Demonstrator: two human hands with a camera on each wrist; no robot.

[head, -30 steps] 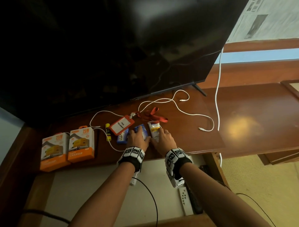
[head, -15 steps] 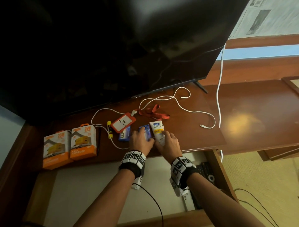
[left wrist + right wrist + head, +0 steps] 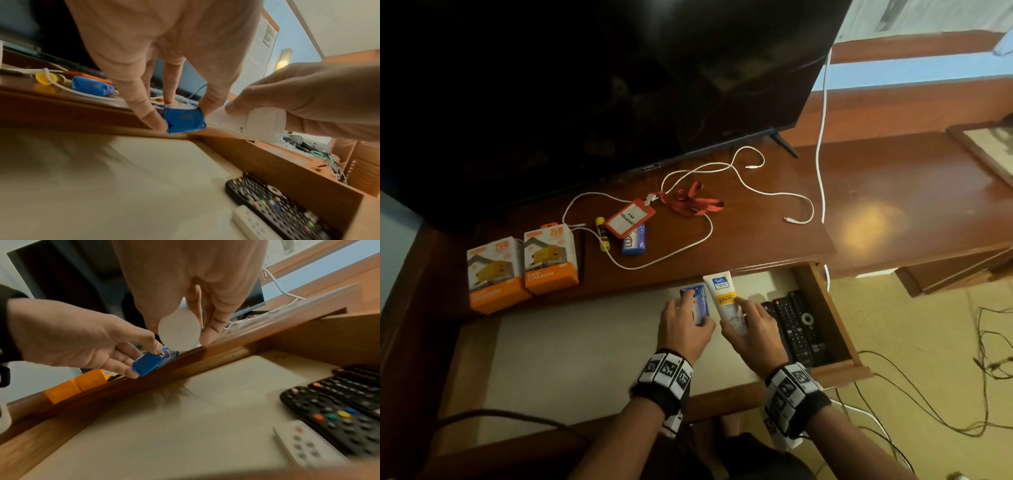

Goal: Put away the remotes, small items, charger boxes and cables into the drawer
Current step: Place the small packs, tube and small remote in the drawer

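Note:
My left hand (image 3: 683,325) grips a small blue packet (image 3: 697,303) (image 3: 184,121) (image 3: 148,364) above the open drawer (image 3: 592,356), just past the desk's front edge. Beside it my right hand (image 3: 751,329) holds a white tube of cream (image 3: 726,301) by its capped end (image 3: 179,331). Black remotes (image 3: 796,325) (image 3: 337,410) and a slim white remote (image 3: 306,446) lie at the drawer's right side. On the desk lie two orange charger boxes (image 3: 522,265), a white cable (image 3: 722,205), a red badge holder with lanyard (image 3: 630,219), another blue packet (image 3: 634,240) and a yellow stick (image 3: 602,233).
A large dark TV (image 3: 602,85) stands at the back of the wooden desk (image 3: 893,205). A white cord (image 3: 822,137) hangs down past the drawer's right wall (image 3: 825,308). Loose cables (image 3: 945,394) trail over the floor on the right.
Both hands have lifted the blue packet and the white tube off the desk and drawn them back over the open drawer. The view has tilted down, showing more of the drawer and remotes.

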